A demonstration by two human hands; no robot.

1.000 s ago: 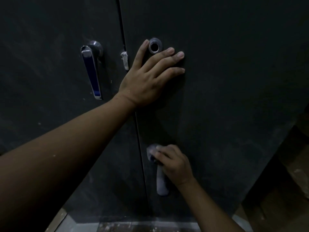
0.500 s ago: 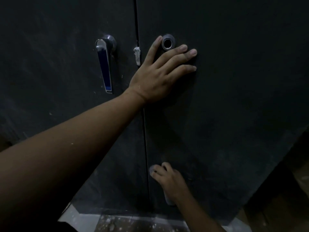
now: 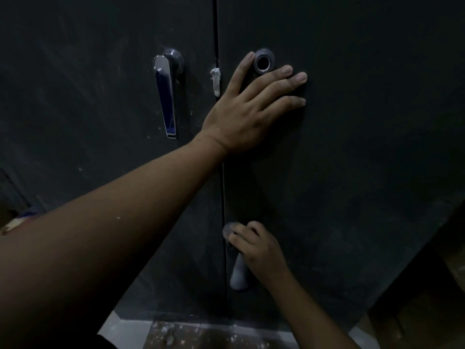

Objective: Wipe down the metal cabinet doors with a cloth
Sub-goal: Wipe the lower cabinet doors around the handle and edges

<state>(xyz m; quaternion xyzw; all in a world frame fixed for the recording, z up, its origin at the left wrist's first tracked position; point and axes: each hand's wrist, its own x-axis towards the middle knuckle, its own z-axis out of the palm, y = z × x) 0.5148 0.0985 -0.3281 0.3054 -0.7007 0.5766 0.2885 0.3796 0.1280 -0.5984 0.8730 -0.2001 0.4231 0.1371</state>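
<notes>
- Low on the right-hand door, just beside the seam, the right hand has its fingers curled round a pale cloth. The cloth is bunched against the metal, with a tail hanging below the fist.
- Higher up, the left hand lies flat on the same door with its fingers straight and spread, one of them just left of the round lock. It holds nothing and looks to be bracing the panel.
- The step in hand appears to be wiping the lower inner edge. The brace is worth having, so the door does not give under pressure.
- A wad cleans only a narrow stripe. Opening the cloth flatter under the palm and overlapping the strokes would probably cover more.
- Dusty streaks show on both doors, plainly so on the left-hand door, so much seems left to do.
- The whitish lump on the seam near the lever handle may snag the cloth, so work round it.
</notes>
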